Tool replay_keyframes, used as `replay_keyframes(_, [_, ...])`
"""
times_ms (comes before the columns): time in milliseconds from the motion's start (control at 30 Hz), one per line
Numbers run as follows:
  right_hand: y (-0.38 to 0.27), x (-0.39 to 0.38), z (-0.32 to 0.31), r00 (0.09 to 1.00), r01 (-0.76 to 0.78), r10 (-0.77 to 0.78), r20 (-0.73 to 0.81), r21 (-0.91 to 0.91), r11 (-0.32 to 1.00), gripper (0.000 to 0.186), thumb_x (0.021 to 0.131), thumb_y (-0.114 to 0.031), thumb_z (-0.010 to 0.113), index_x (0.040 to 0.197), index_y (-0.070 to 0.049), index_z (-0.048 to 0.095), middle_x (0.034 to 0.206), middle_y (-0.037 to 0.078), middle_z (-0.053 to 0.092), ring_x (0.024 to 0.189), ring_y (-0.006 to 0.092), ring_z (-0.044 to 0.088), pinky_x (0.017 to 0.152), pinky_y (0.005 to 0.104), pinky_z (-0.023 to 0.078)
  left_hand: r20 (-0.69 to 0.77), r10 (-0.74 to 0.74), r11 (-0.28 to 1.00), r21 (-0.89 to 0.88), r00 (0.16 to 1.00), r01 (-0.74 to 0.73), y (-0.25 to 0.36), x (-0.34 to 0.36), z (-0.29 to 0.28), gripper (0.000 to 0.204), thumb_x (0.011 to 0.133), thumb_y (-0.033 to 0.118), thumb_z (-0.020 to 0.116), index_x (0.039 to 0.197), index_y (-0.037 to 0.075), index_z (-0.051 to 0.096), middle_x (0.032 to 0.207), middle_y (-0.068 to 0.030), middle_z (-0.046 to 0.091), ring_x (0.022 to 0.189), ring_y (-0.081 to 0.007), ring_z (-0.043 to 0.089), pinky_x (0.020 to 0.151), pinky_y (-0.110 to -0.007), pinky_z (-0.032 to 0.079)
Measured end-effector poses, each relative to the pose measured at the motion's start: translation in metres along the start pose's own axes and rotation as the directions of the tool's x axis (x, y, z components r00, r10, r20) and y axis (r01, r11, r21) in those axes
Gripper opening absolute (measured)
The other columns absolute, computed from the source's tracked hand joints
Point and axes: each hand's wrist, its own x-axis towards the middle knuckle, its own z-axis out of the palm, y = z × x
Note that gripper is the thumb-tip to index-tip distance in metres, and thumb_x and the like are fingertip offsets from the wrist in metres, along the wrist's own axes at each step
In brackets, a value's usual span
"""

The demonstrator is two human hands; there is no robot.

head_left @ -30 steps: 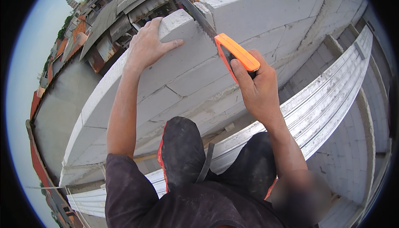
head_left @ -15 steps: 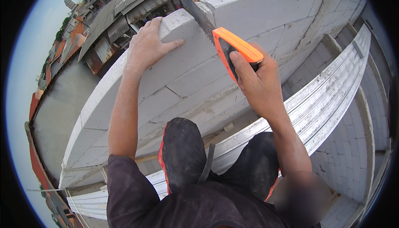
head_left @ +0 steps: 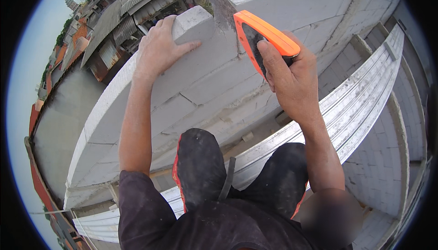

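Grey block sits at the wall's top edge, left hand flat on it, fingers spread. Right hand, fingers clamped on the orange saw, has its blade deep in the cut; seemingly part-sawn, unfinished.

We are looking at a hand saw with a bright orange and black handle, tilting up and away toward the top of the pale block wall. Its dark, dusty blade is running from the handle up to the wall's top edge, sitting in a cut just right of a light grey block. That block is resting flat on the wall's crest, its corner edge showing clean and square, right beside the blade.
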Motion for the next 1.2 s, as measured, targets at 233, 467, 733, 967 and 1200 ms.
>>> replay_keyframes(233, [-0.024,0.011,-0.007,0.886,0.444,-0.452,-0.102,-0.091,0.891,0.021,0.109,-0.017,0.061,0.114,0.002,0.067,0.068,-0.001,0.053,0.054,0.0039,0.048,0.05,0.0225,0.039,-0.07,0.035,0.999,0.0,0.997,-0.035,-0.01,0.0,0.007,0.099,0.077,0.063,0.081,0.149,0.002,0.053,0.142,-0.0204,0.064,0.133,-0.0368,0.06,0.111,-0.052,0.045])
replay_keyframes(467, [-0.007,0.002,0.007,0.988,0.153,-0.143,0.055,-0.346,0.926,0.016,0.106,-0.016,0.066,0.106,0.0,0.066,0.073,0.001,0.06,0.062,0.0072,0.051,0.057,0.0262,0.04,-0.03,0.016,1.0,0.01,0.999,-0.016,-0.007,0.001,0.006,0.097,0.079,0.063,0.08,0.149,0.002,0.054,0.143,-0.0203,0.063,0.133,-0.0378,0.06,0.111,-0.052,0.045])
replay_keyframes(733, [-0.053,0.001,0.007,0.868,0.477,-0.497,-0.021,-0.25,0.843,0.018,0.109,-0.017,0.06,0.111,-0.001,0.069,0.065,-0.002,0.052,0.051,0.0033,0.047,0.048,0.0206,0.036,-0.068,0.041,0.999,0.039,0.997,-0.038,-0.015,-0.002,0.011,0.097,0.08,0.065,0.079,0.148,0.0,0.055,0.14,-0.0219,0.064,0.128,-0.0389,0.063,0.109,-0.049,0.049])
replay_keyframes(967, [-0.026,0.001,0.026,0.994,0.11,-0.103,0.043,-0.507,0.855,0.016,0.104,-0.017,0.069,0.104,-0.001,0.066,0.062,0.003,0.055,0.057,0.0082,0.052,0.057,0.0269,0.044,-0.05,0.038,0.998,0.051,0.998,-0.035,-0.012,0.0,0.009,0.097,0.08,0.064,0.079,0.147,-0.001,0.055,0.138,-0.0214,0.066,0.127,-0.0364,0.065,0.107,-0.049,0.051])
replay_keyframes(1200, [-0.069,-0.009,0.038,0.932,0.346,-0.363,-0.004,-0.297,0.89,0.025,0.106,-0.019,0.065,0.118,0.003,0.069,0.077,0.004,0.061,0.066,0.009,0.052,0.062,0.0267,0.044,-0.039,0.039,0.997,0.07,0.998,-0.037,-0.017,0.0,0.012,0.097,0.08,0.065,0.08,0.147,-0.001,0.055,0.136,-0.0208,0.067,0.125,-0.0351,0.066,0.105,-0.048,0.054])
